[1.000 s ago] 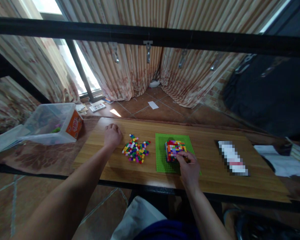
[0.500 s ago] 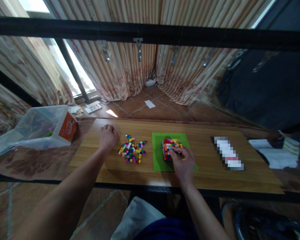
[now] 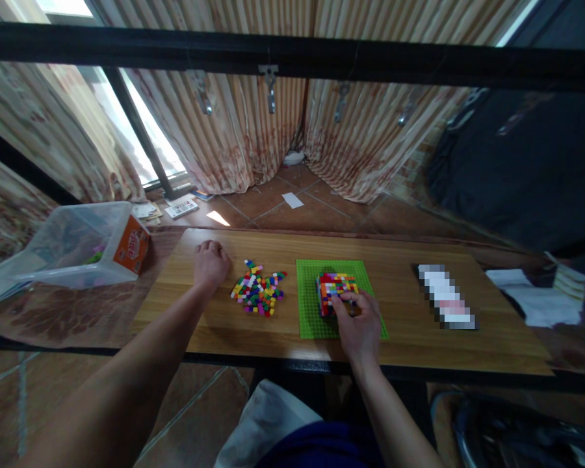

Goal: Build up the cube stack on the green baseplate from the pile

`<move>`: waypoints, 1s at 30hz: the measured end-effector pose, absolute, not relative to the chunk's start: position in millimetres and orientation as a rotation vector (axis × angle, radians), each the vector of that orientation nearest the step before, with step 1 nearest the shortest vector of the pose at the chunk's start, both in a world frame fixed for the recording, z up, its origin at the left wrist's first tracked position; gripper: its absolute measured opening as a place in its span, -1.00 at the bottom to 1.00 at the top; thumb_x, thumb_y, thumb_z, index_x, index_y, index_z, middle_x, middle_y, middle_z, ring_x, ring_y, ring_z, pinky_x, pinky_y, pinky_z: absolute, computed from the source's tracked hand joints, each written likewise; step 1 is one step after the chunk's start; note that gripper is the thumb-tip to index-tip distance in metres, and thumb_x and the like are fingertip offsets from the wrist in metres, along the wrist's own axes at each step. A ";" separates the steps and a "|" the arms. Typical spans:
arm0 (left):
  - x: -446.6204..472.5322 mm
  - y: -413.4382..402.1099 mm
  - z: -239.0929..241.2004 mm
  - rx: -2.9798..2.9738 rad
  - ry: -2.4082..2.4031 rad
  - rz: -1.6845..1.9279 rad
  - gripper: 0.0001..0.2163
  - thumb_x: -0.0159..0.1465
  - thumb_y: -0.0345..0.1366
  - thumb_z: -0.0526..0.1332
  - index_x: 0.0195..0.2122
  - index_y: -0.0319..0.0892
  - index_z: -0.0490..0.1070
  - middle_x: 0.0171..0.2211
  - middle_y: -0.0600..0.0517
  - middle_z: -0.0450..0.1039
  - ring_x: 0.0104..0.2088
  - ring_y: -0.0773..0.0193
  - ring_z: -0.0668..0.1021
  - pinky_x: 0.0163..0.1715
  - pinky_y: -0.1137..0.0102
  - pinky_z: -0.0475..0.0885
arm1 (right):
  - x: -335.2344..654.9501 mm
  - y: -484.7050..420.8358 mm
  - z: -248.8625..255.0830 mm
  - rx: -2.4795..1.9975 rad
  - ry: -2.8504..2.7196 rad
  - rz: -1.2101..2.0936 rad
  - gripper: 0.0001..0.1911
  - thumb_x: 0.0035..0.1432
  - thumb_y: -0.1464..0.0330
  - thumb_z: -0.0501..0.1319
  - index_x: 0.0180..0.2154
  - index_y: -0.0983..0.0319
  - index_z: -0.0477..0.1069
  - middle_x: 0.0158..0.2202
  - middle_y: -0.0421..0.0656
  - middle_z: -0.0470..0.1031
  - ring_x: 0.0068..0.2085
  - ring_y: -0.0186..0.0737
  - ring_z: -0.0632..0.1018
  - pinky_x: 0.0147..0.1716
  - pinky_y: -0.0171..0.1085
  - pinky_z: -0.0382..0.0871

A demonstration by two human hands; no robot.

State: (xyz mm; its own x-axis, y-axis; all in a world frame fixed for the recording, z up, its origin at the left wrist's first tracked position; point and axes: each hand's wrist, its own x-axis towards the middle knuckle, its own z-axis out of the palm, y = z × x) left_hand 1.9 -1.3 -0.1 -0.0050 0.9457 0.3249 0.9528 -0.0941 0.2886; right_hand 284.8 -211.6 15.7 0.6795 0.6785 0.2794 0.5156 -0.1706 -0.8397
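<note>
My right hand (image 3: pixel 361 328) is over a multicoloured block of small toy bricks (image 3: pixel 329 292) that stands on a green studded baseplate (image 3: pixel 309 312). Its thumb and fingers are drawn together in a pinch at the top of the block. Whatever lies between those fingertips is too small to make out. Part of the block's right side is hidden behind the hand. My left hand (image 3: pixel 210 263) rests on the wooden table with its fingers curled in, and no object shows in it. Just right of it lies a loose pile of small coloured bricks (image 3: pixel 258 291).
A clear plastic bin (image 3: pixel 78 260) with an orange label stands left of the wooden table (image 3: pixel 400 351). On the table's right side lies a dark-edged, blurred-out flat object (image 3: pixel 446 298). Papers (image 3: pixel 541 302) lie beyond it. A black bar (image 3: pixel 292 55) crosses high up in front.
The view has shifted slightly. My right hand stays at the brick block with hardly any movement, and my left hand keeps its place on the table.
</note>
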 end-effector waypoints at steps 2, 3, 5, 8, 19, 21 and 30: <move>1.8 -1.0 -0.5 -2.202 -2.104 -0.694 -0.73 0.25 -0.33 -0.01 -0.17 -0.21 0.46 -0.07 -0.22 0.44 0.02 -0.05 0.41 0.11 0.11 0.28 | 284.1 -212.6 17.1 -1.841 -0.944 0.192 -0.69 0.05 0.08 0.27 -0.35 0.19 0.52 -0.08 0.02 0.43 0.05 0.01 0.40 0.08 -0.01 0.21; 1.7 -0.9 -0.7 -2.201 -2.102 -0.688 -0.73 0.25 -0.33 -0.01 -0.17 -0.21 0.46 -0.07 -0.22 0.44 0.02 -0.06 0.41 0.10 0.11 0.29 | 284.0 -212.6 18.0 -1.847 -0.945 0.191 -0.69 0.05 0.08 0.27 -0.35 0.20 0.53 -0.08 0.02 0.44 0.06 0.02 0.40 0.08 -0.01 0.21; 1.5 -0.7 -1.0 -2.196 -2.096 -0.674 -0.73 0.25 -0.33 -0.01 -0.18 -0.21 0.46 -0.08 -0.23 0.44 0.01 -0.06 0.41 0.09 0.12 0.30 | 284.9 -212.1 19.9 -1.857 -0.956 0.189 -0.68 0.05 0.07 0.27 -0.35 0.20 0.53 -0.09 0.02 0.44 0.05 0.03 0.40 0.08 0.00 0.21; 1.1 -0.1 -1.8 -2.199 -2.076 -0.673 -0.73 0.25 -0.33 -0.01 -0.18 -0.21 0.47 -0.08 -0.22 0.44 0.01 -0.06 0.42 0.09 0.12 0.30 | 289.3 -209.3 23.1 -1.856 -1.007 0.183 -0.67 0.06 0.07 0.27 -0.34 0.20 0.54 -0.10 0.02 0.45 0.03 0.02 0.41 0.07 0.00 0.21; 1.2 -0.1 -1.7 -2.207 -2.098 -0.695 -0.72 0.26 -0.33 -0.01 -0.16 -0.22 0.46 -0.07 -0.23 0.44 0.03 -0.06 0.41 0.12 0.11 0.28 | 297.3 -194.5 16.0 -1.799 -1.036 0.192 -0.71 0.11 0.11 0.23 -0.28 0.19 0.50 -0.10 -0.02 0.45 0.02 -0.04 0.40 0.09 0.00 0.21; 1.5 -0.7 -1.2 -2.210 -2.105 -0.697 -0.72 0.26 -0.33 -0.01 -0.16 -0.23 0.46 -0.07 -0.23 0.43 0.02 -0.06 0.41 0.11 0.11 0.28 | 295.8 -195.9 14.4 -1.786 -1.023 0.203 -0.71 0.11 0.11 0.23 -0.28 0.19 0.50 -0.09 -0.03 0.44 0.01 -0.05 0.40 0.08 -0.03 0.22; 1.8 -1.3 -0.2 -2.197 -2.102 -0.657 -0.73 0.26 -0.33 -0.01 -0.17 -0.21 0.46 -0.08 -0.22 0.44 0.01 -0.06 0.41 0.09 0.11 0.29 | 297.0 -203.8 23.8 -1.864 -1.144 0.074 -0.66 0.20 0.11 0.15 -0.21 0.22 0.51 -0.05 0.05 0.46 0.04 0.01 0.42 0.09 0.03 0.23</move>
